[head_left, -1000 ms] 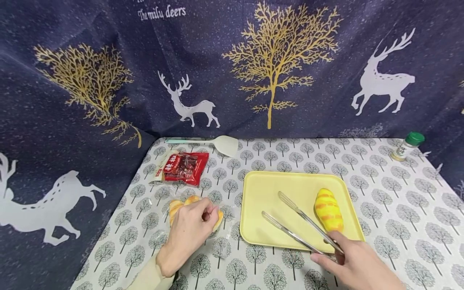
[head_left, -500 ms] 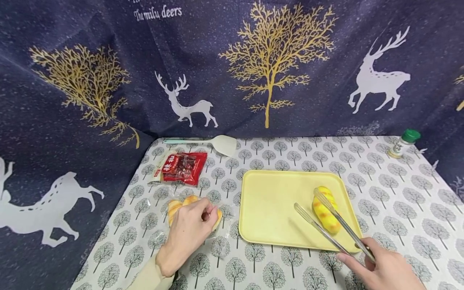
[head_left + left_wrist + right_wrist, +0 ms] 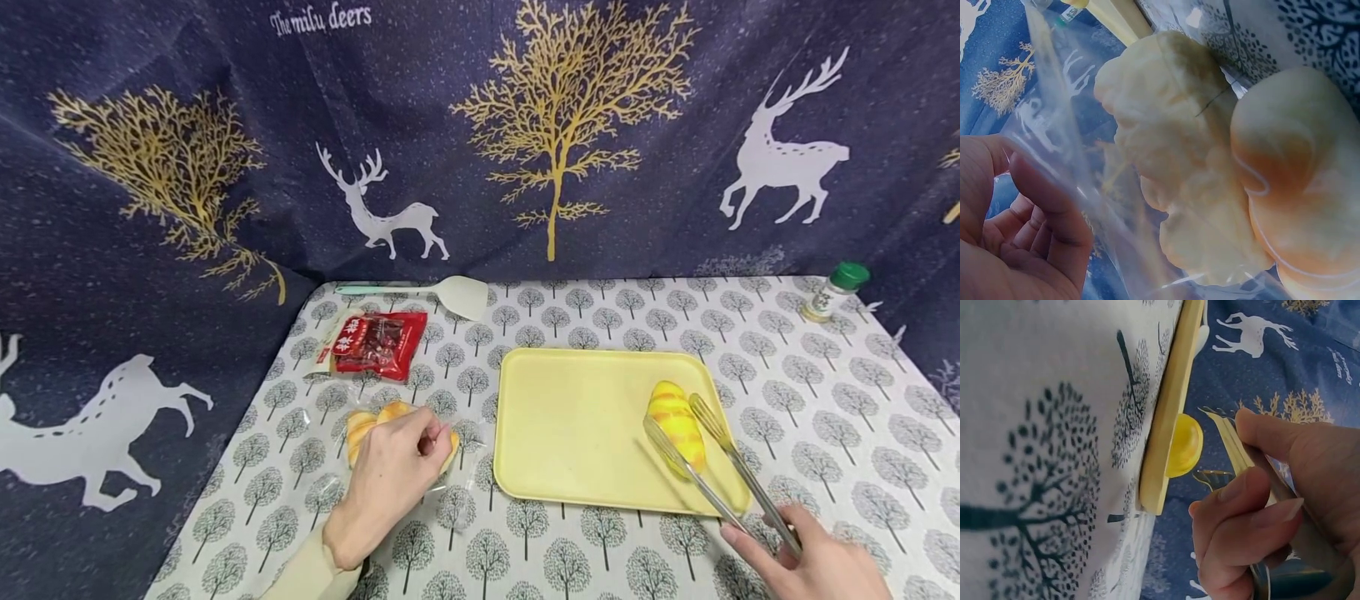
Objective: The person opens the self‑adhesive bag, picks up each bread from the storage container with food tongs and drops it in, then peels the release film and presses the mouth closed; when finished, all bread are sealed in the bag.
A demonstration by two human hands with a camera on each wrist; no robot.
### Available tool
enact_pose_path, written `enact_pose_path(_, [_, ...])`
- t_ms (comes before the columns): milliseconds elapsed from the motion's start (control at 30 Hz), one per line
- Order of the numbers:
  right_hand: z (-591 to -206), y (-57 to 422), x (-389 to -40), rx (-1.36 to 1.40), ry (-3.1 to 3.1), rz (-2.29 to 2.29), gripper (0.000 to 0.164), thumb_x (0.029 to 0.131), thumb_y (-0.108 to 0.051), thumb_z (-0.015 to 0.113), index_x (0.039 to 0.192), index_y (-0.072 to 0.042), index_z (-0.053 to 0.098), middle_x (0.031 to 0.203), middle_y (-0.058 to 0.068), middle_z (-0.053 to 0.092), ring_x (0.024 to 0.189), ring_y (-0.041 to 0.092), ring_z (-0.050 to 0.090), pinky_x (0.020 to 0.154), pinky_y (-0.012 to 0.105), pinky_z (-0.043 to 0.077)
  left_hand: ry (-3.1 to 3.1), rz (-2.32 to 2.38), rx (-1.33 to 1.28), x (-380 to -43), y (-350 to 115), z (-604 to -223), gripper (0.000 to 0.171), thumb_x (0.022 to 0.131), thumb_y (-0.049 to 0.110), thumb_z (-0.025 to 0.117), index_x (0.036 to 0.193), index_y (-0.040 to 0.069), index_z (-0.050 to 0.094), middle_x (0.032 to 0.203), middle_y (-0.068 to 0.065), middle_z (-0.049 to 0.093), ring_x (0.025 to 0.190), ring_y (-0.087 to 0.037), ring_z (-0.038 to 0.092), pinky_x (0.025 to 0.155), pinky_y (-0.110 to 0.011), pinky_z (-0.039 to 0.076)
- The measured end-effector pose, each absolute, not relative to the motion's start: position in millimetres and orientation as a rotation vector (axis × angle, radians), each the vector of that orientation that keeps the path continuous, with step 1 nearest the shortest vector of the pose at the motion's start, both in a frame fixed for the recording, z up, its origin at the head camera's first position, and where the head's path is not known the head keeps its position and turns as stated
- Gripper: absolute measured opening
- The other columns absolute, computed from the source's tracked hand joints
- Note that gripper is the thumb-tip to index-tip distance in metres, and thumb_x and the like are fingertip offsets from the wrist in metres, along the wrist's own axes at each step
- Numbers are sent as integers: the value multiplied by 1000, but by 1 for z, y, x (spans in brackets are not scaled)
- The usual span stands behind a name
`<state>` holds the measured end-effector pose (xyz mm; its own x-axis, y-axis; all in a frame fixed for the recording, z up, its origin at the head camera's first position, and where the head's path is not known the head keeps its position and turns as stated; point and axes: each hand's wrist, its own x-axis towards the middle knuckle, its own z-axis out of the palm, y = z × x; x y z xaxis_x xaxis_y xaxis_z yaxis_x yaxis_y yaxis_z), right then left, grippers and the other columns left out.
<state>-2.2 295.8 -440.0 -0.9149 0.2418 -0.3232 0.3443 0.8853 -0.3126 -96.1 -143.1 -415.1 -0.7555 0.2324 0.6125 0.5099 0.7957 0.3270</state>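
Observation:
My left hand [image 3: 401, 471] pinches the edge of a clear plastic bag [image 3: 1063, 140] between thumb and forefinger. Inside the bag lie golden bread rolls [image 3: 1179, 150], partly hidden under the hand in the head view. With my right hand [image 3: 813, 558] I hold metal tongs [image 3: 757, 487] by their arms. The tong tips are spread, one on either side of a yellow bread roll with orange stripes [image 3: 677, 425]. That roll rests at the right end of a pale yellow tray [image 3: 570, 433]. Whether the tips touch it, I cannot tell.
Behind the left hand lies a red packet of dried chillies [image 3: 381, 343]. A spatula [image 3: 459, 296] with a mint handle lies along the back edge. A green-capped seasoning jar [image 3: 832, 293] stands at the back right. A dark deer-print curtain [image 3: 637, 217] hangs behind the table.
My right hand has moved the tongs rightward, from left of the striped roll to straddling it. The left hand has stayed in place on the bag.

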Motion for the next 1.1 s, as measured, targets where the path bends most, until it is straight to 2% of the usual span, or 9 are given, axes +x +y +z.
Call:
enact_pose_path(233, [-450,295,0,478,2768,-550,80,99,-67,68,122,8,54,70,-4,55,63,16,49,61,28,34,-2436,-649,-533,-96,-142,-415,38,83,1,82,68,22,55,60,14,54,57,10,38,48,-6,35])
enact_pose_path(400, [-454,296,1,475,2744,-540,90,98,-69,67,128,15,50,70,-3,56,64,17,52,62,30,38,-2432,-637,-530,-96,-142,-415,38,82,1,82,68,23,55,61,15,54,58,9,40,49,-7,37])
enact_pose_path(633, [-456,295,1,495,2736,-547,88,98,-71,67,123,12,52,69,-2,56,65,18,53,62,31,39,-2429,-632,-534,-96,-142,-415,38,82,1,82,68,23,55,60,14,55,58,9,40,49,-7,37])
enact_pose_path(833, [-457,296,0,466,2710,-518,101,100,-72,63,134,21,45,70,-1,61,66,19,57,62,33,43,-2424,-631,-542,-97,-142,-416,37,82,1,83,68,22,56,60,14,55,57,10,38,48,-7,36])
enact_pose_path(967, [-456,296,-2,447,2721,-505,97,100,-72,63,133,18,48,70,0,62,66,20,59,61,35,44,-2413,-636,-555,-97,-142,-417,37,82,1,83,68,21,56,60,14,54,57,10,38,48,-6,36])
enact_pose_path(1100, [-454,295,-2,442,2737,-492,84,101,-72,60,117,10,56,68,1,56,63,21,55,59,37,43,-2406,-644,-570,-98,-143,-417,37,83,0,83,69,21,56,61,13,54,57,10,38,48,-6,35])
